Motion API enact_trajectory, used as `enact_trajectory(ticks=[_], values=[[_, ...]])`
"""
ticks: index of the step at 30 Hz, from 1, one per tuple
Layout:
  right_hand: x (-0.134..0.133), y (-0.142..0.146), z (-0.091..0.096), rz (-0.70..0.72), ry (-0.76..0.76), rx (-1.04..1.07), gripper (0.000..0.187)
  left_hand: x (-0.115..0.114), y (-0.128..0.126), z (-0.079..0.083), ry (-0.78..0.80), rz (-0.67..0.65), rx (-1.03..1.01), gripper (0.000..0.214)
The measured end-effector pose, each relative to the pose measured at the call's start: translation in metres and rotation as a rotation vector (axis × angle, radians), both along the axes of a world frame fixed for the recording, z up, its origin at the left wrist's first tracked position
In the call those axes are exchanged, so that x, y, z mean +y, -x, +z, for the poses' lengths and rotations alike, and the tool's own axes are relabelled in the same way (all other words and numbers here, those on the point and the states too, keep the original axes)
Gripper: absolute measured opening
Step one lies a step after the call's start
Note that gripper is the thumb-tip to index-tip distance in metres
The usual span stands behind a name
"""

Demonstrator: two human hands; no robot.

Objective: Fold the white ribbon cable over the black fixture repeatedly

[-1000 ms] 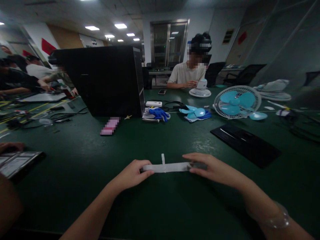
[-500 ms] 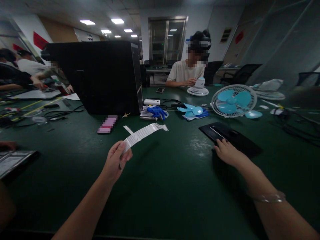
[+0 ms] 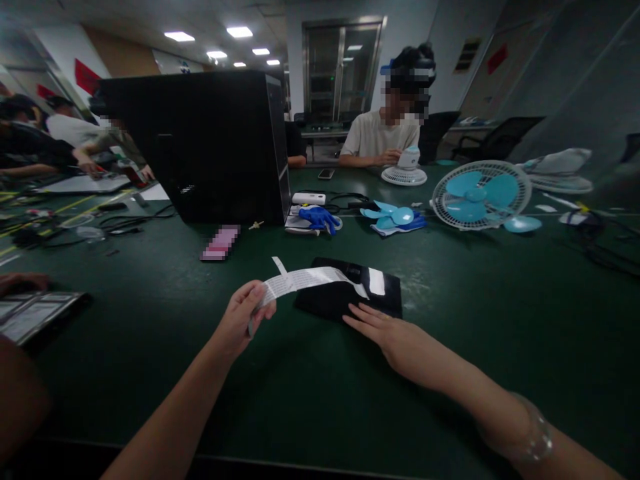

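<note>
My left hand (image 3: 249,308) is closed, thumb and fingers pinching one end of a long white strip (image 3: 313,278) with fine printed lines. The strip curves to the right, and a narrow white tab sticks up from it. Its far end hangs over a flat black panel (image 3: 323,301) lying on the table, with a white label (image 3: 377,281) on its right part. My right hand (image 3: 387,333) lies with fingers stretched out flat at the panel's near edge, holding nothing between them. What the panel belongs to cannot be made out.
A large black computer case (image 3: 200,147) stands behind left. A pink phone (image 3: 220,243), keys (image 3: 257,225), blue gloves (image 3: 320,219), blue fan blades (image 3: 387,215) and a caged fan (image 3: 480,193) lie on the green table. A co-worker (image 3: 385,137) sits opposite; another person's hand (image 3: 25,282) is at left.
The black panel has slid left and turned, from the right side to the middle, with my right hand moving along with it. My left hand keeps the strip, shifted slightly right.
</note>
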State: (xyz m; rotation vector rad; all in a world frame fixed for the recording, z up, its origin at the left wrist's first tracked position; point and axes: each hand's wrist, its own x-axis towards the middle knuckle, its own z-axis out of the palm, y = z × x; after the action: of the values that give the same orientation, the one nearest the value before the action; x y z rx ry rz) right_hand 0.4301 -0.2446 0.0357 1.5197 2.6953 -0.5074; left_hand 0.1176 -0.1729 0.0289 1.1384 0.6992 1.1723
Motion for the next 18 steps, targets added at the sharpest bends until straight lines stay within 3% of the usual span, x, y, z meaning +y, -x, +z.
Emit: enact_trajectory(ticks=[5,11,15,18], values=[[-0.006,0.007,0.002,0.160,0.064,0.092,0.082,0.000,-0.001,0.000,0.021,0.007,0.095,0.035],[-0.004,0.007,0.006,0.196,0.048,0.105,0.076,-0.001,-0.003,0.000,0.027,-0.063,0.195,0.034],[-0.007,0.008,0.017,0.161,-0.114,0.217,0.044,-0.002,-0.006,0.004,0.009,-0.130,0.336,0.033],[-0.008,0.008,0.018,0.115,-0.415,0.330,0.033,-0.003,-0.008,0.003,-0.016,-0.230,0.396,0.033]])
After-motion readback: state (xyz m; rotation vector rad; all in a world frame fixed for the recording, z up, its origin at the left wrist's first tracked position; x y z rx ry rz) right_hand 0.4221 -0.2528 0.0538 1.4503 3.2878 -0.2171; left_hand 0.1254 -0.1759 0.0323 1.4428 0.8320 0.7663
